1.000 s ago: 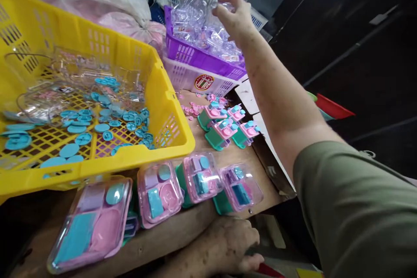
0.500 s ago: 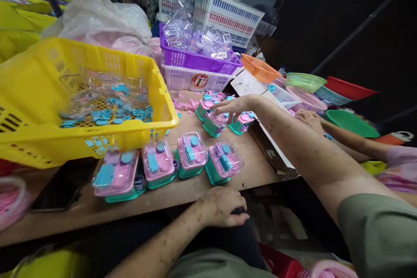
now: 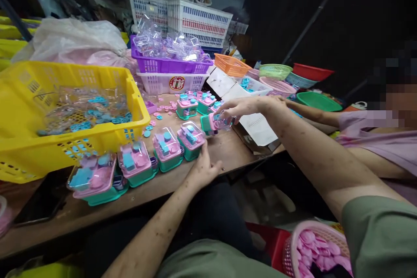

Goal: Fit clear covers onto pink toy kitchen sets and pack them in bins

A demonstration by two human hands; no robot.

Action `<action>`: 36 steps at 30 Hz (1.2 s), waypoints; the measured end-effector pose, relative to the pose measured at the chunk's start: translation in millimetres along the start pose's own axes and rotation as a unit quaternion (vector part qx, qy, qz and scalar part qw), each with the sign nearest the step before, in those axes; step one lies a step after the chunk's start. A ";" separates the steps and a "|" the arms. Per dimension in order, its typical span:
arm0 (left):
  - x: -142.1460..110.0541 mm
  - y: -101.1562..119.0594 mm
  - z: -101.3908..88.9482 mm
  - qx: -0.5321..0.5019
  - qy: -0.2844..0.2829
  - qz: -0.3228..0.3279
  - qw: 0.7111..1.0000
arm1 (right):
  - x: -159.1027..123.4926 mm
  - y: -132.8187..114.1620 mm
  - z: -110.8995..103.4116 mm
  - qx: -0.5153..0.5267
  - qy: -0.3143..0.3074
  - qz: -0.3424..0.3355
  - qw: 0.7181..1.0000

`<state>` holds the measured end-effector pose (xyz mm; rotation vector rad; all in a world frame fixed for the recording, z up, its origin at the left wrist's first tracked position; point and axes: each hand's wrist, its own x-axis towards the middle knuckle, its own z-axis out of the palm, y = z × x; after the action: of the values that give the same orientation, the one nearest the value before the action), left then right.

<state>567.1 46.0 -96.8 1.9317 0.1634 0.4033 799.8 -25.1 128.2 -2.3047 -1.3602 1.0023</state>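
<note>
My right hand (image 3: 244,108) is closed around a small toy box (image 3: 208,124) with a green base, pink top and clear cover, tipped on its side above the table. My left hand (image 3: 206,166) has its fingertips against the end toy box (image 3: 191,135) of the front row, its thumb spread away. That row also holds three like boxes under clear lids: a middle one (image 3: 167,145), another (image 3: 135,160) and the leftmost (image 3: 96,178). Behind stand more small boxes, one of them a green-based box (image 3: 186,106), with no clear lid that I can make out.
A yellow crate (image 3: 74,134) with clear and blue parts fills the left. At the back, a purple basket (image 3: 176,64) holds clear covers. A cardboard box (image 3: 257,132) lies right. Beyond it a co-worker (image 3: 368,134) sits by coloured baskets. A pink basket (image 3: 289,252) stands low.
The view has swung right. My right hand has gone from hovering over the back boxes to gripping a tipped one. My left hand has risen from the table edge to the front row.
</note>
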 end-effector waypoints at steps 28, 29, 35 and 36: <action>-15.1 -5.4 -41.5 0.141 -0.028 0.082 0.986 | -47.5 27.2 168.7 0.089 0.256 -0.248 0.930; -12.9 -6.6 -40.3 0.134 -0.030 0.085 0.987 | -47.2 30.3 166.7 0.060 0.225 -0.264 0.936; -8.6 -10.5 -35.6 0.150 -0.024 0.070 0.986 | -56.9 20.9 146.2 -0.011 0.107 -0.244 0.964; -9.0 -11.1 -35.6 0.147 -0.023 0.072 0.986 | -57.0 16.2 145.6 -0.024 0.113 -0.229 0.967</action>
<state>547.0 78.6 -96.8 2.2505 0.0541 0.4484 692.4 -96.8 38.6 -1.9223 -1.7166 0.5500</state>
